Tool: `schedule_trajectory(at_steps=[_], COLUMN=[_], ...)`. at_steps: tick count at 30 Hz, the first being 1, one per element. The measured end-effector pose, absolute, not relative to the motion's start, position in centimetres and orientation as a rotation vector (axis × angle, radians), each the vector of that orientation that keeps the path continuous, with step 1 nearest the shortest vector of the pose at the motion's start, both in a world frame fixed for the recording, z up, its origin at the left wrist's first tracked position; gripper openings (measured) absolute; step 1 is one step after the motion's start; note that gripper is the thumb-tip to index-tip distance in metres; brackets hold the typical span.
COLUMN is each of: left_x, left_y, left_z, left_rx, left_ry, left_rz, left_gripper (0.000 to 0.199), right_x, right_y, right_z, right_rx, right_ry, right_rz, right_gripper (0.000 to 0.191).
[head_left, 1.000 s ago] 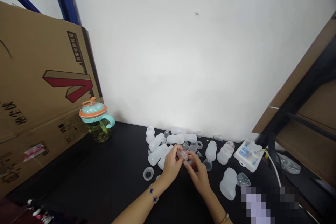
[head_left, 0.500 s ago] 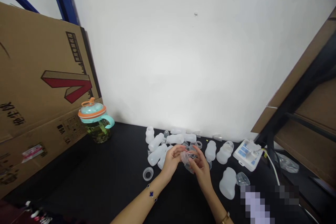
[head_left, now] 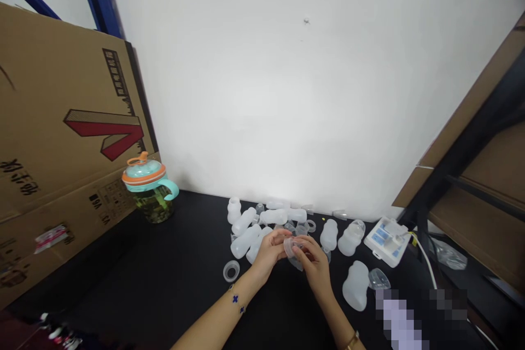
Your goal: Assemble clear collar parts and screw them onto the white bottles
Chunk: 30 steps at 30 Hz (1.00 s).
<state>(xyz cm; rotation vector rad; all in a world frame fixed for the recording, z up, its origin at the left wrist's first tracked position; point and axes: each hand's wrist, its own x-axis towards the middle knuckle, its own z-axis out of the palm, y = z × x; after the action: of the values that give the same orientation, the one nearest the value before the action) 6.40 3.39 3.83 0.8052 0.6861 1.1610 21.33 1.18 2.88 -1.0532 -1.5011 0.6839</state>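
Between my two hands is a clear plastic ring piece (head_left: 289, 247), pinched by the fingers of both. My left hand (head_left: 269, 251) grips its left side, while my right hand (head_left: 315, 263) closes on it from the right. Just behind and left of my hands lie several frosted white bottles (head_left: 246, 241). A loose ring (head_left: 231, 271) rests flat to the left of my left hand. On the right, a capped bottle (head_left: 351, 238) and a larger frosted bottle (head_left: 356, 286) lie beside a clear cap (head_left: 379, 279).
A teal and orange jug (head_left: 150, 188) stands at the left before a large cardboard box (head_left: 74, 136). An open white case (head_left: 386, 241) with a cable lies at the right on the black table (head_left: 156, 284). A white wall (head_left: 266, 93) rises behind.
The clear ring piece has turned slightly between my fingers. The fingers of my right hand have lowered and closed in nearer to my left hand.
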Motion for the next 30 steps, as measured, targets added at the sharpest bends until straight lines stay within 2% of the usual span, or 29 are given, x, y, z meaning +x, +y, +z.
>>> schedule_trajectory(at_steps=[12, 19, 25, 30], left_x=[6.1, 6.4, 6.6, 6.7], left_y=[3.0, 3.5, 3.8, 3.6], left_z=[4.4, 3.5, 3.1, 3.0], left_rx=[0.823, 0.673, 0.653, 0.672], left_ry=[0.571, 0.553, 0.617, 0.606], left_rz=[1.018, 0.992, 0.891, 0.891], left_gripper=[0.05, 0.038, 0.048, 0.049], right_x=[21.5, 21.3, 21.4, 21.5], right_y=[1.3, 1.2, 1.2, 1.1], right_z=[3.4, 2.8, 2.7, 3.0], right_rx=[-1.087, -1.048, -1.014, -1.011], right_ry=[-1.338, -1.388, -1.396, -1.42], right_rz=[0.618, 0.728, 0.737, 0.692], right_gripper=[0.03, 0.036, 0.029, 0.026])
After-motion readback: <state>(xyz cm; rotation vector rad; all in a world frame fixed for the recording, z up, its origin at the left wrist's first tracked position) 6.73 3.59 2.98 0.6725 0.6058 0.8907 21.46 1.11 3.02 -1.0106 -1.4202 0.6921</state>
